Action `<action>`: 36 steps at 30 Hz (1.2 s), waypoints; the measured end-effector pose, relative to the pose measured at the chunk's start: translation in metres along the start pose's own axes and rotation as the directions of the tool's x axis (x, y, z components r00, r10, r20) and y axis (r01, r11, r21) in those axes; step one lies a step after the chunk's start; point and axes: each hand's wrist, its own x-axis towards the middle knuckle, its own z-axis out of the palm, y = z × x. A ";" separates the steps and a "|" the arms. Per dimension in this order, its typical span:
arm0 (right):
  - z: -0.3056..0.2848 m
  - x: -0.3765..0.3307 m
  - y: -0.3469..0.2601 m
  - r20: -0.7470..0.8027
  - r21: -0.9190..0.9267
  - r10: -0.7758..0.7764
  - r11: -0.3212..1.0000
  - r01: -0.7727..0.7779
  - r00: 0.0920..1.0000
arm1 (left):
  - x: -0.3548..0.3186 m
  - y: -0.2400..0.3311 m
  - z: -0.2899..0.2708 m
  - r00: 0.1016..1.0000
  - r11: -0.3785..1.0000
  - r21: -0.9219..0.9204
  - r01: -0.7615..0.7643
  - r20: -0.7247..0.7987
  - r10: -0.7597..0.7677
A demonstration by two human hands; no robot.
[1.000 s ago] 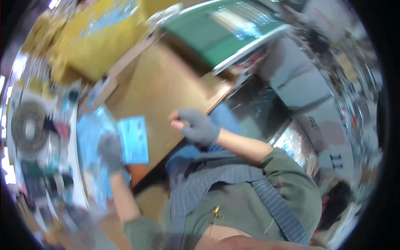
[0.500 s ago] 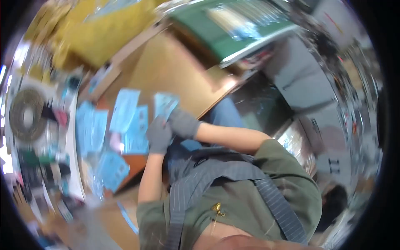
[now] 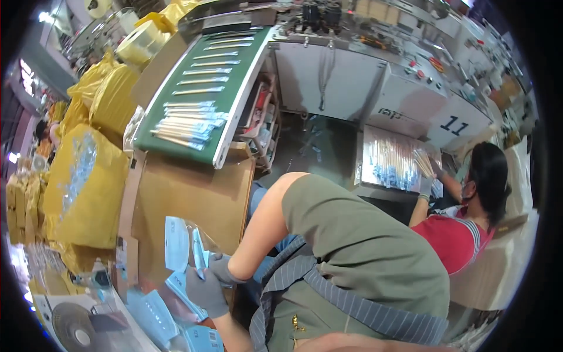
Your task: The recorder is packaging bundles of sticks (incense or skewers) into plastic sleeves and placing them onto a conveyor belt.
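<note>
Both my hands wear grey gloves and sit close together at the near end of a brown board. My left hand is closed on a slim light-blue packet with clear film beside it. My right hand is curled against the packet's lower end, its fingertips partly hidden. Just left of the packet is a flat light-blue printed sheet; whether a finger touches it is unclear. Several more blue printed packets lie overlapping below and left of my left hand.
Beyond the board, a green conveyor belt carries thin sticks in wrappers, heaped at its near end. Yellow bags stand left. A co-worker in red handles sticks on a metal tray at right. Grey machine cabinets stand behind.
The view has swung, bringing the whole belt and the co-worker into sight. My hands appear lower and further left. The blue piece between them now looks slim, seen edge-on or folded.
</note>
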 end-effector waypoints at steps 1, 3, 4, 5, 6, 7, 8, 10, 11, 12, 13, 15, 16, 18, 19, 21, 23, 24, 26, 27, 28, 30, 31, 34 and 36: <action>-0.050 -0.012 0.002 0.038 -0.017 -0.041 0.999 0.042 0.998 | -0.006 -0.020 -0.007 0.997 0.998 0.033 0.057 -0.055 -0.055; -0.147 -0.037 -0.047 0.039 -0.001 -0.236 0.972 0.236 0.971 | -0.012 -0.047 -0.033 0.978 0.980 -0.018 0.200 -0.065 -0.201; -0.173 -0.039 -0.025 0.036 -0.006 -0.228 0.974 0.228 0.973 | -0.011 -0.049 -0.042 0.957 0.961 0.003 0.276 -0.094 -0.274; -0.195 -0.040 -0.006 -0.335 -0.386 -0.604 0.788 0.479 0.723 | -0.008 -0.052 -0.046 0.932 0.937 0.025 0.348 -0.121 -0.342; -0.207 -0.044 0.003 -0.429 -0.769 -0.877 0.481 0.420 0.218 | -0.003 -0.055 -0.045 0.936 0.942 0.023 0.336 -0.116 -0.331; -0.207 -0.052 -0.002 -0.433 -0.770 -0.873 0.487 0.412 0.224 | 0.001 -0.059 -0.043 0.940 0.948 -0.013 0.319 -0.123 -0.318; -0.203 -0.064 -0.017 -0.373 -0.593 -0.763 0.633 0.498 0.527 | 0.002 -0.059 -0.044 0.943 0.952 -0.046 0.302 -0.133 -0.306; -0.201 -0.094 -0.047 -0.215 -0.394 -0.606 0.772 0.500 0.766 | 0.007 -0.050 -0.045 0.950 0.958 0.009 0.288 -0.125 -0.284; -0.200 -0.112 -0.059 -0.234 -0.440 -0.595 0.770 0.462 0.769 | 0.011 -0.044 -0.045 0.958 0.960 0.066 0.272 -0.115 -0.263; -0.199 -0.122 -0.065 -0.255 -0.485 -0.586 0.766 0.422 0.769 | 0.014 -0.037 -0.044 0.959 0.961 0.065 0.269 -0.116 -0.260; -0.192 -0.118 -0.066 -0.256 -0.488 -0.586 0.765 0.420 0.769 | 0.017 -0.031 -0.044 0.953 0.953 0.056 0.298 -0.075 -0.294; -0.186 -0.116 -0.064 -0.474 -0.252 -0.475 0.880 0.403 0.741 | 0.015 -0.027 -0.040 0.945 0.944 0.050 0.327 -0.030 -0.325; -0.185 -0.113 -0.061 -0.474 -0.251 -0.473 0.881 0.402 0.743 | 0.014 -0.028 -0.032 0.965 0.966 -0.036 0.257 -0.050 -0.259; -0.209 -0.114 -0.050 -0.293 0.595 -0.118 0.755 0.277 0.949 | 0.013 -0.034 -0.020 0.977 0.975 -0.125 0.186 -0.078 -0.197; -0.212 -0.109 -0.042 -0.290 0.594 -0.122 0.754 0.279 0.949 | 0.012 -0.035 -0.016 0.984 0.980 -0.124 0.156 -0.068 -0.166; -0.208 -0.098 -0.011 -0.311 0.049 -0.457 0.868 0.494 0.833 | 0.011 -0.025 -0.014 0.991 0.985 -0.129 0.113 -0.057 -0.121; -0.219 -0.096 0.001 -0.239 -0.239 -0.615 0.787 0.569 0.751 | 0.006 -0.015 -0.020 0.992 0.985 -0.119 0.122 -0.009 -0.124; -0.228 -0.098 0.002 -0.239 -0.150 -0.580 0.814 0.560 0.779 | 0.004 -0.015 -0.023 0.991 0.989 -0.094 0.110 -0.062 -0.116; -0.251 -0.104 0.001 -0.225 0.029 -0.508 0.849 0.527 0.831 | -0.003 0.001 -0.039 0.985 0.987 -0.114 0.113 -0.117 -0.126; -0.260 -0.107 -0.002 -0.209 0.120 -0.474 0.856 0.503 0.856 | -0.008 0.009 -0.050 0.978 0.985 -0.133 0.107 -0.165 -0.128; -0.265 -0.109 -0.006 -0.187 0.209 -0.441 0.855 0.474 0.878 | -0.013 0.010 -0.057 0.979 0.990 -0.076 0.118 -0.160 -0.128; -0.265 -0.101 -0.019 -0.156 0.296 -0.420 0.843 0.448 0.894 | -0.023 0.012 -0.067 0.961 0.997 -0.058 -0.044 -0.276 0.026; -0.261 -0.083 -0.037 -0.253 0.310 -0.563 0.724 0.617 0.787 | -0.028 0.013 -0.072 0.907 0.977 -0.025 -0.212 -0.376 0.187; -0.246 -0.043 -0.079 -0.519 0.254 -0.791 0.219 0.942 0.323 | -0.026 0.010 -0.070 0.904 0.975 0.036 -0.220 -0.367 0.218; -0.264 -0.067 -0.091 -0.404 0.252 -0.786 0.397 0.883 0.469 | -0.029 -0.013 -0.066 0.952 1.000 0.017 -0.013 -0.306 0.017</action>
